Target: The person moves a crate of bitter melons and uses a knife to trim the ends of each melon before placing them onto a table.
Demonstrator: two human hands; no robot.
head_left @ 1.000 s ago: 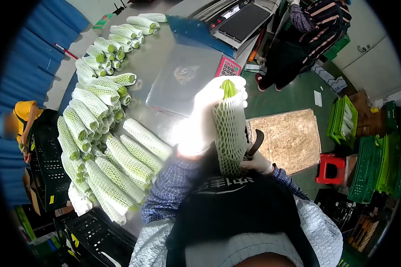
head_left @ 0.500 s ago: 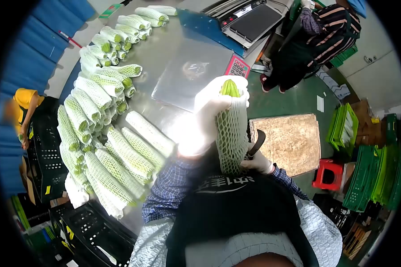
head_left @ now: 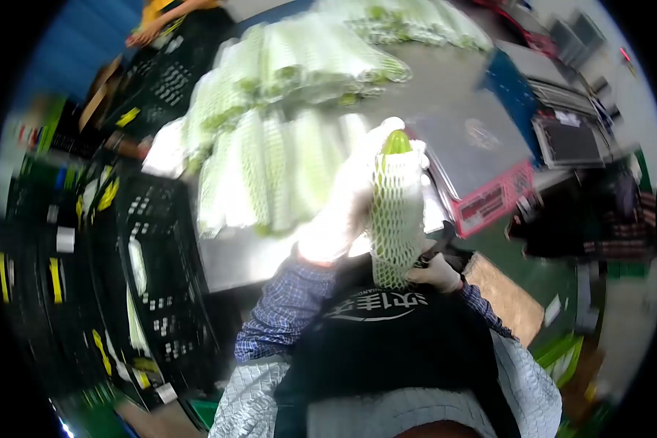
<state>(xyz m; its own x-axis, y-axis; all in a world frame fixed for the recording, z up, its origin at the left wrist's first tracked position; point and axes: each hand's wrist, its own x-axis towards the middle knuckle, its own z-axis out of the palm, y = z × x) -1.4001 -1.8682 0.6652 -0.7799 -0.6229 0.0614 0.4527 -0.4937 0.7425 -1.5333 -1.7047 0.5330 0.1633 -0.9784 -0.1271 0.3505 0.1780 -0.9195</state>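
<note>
A long green gourd in a white foam net sleeve (head_left: pixel 396 219) stands upright in front of my chest, its green tip poking out at the top. My gloved left hand (head_left: pixel 354 193) is wrapped round its upper part. At the lower end my gloved right hand (head_left: pixel 436 274) is closed, fingers against the sleeve, and holds a dark curved knife (head_left: pixel 443 237), blurred here. Beyond my left hand, a row of netted gourds (head_left: pixel 259 171) lies on the metal table (head_left: pixel 233 259).
More netted gourds (head_left: pixel 306 55) are heaped farther back. A pink-framed calculator (head_left: pixel 493 198) and a scale-like machine (head_left: pixel 569 142) are at the right. Black crates (head_left: pixel 160 255) stand on the left. A person in a yellow top (head_left: pixel 171 14) is at the upper left, another in dark striped clothing (head_left: pixel 620 226) at the right.
My view has swung left, so the table and crates have shifted rightward and up in the picture. Both hands keep hold of the netted gourd and the knife, the gourd still upright.
</note>
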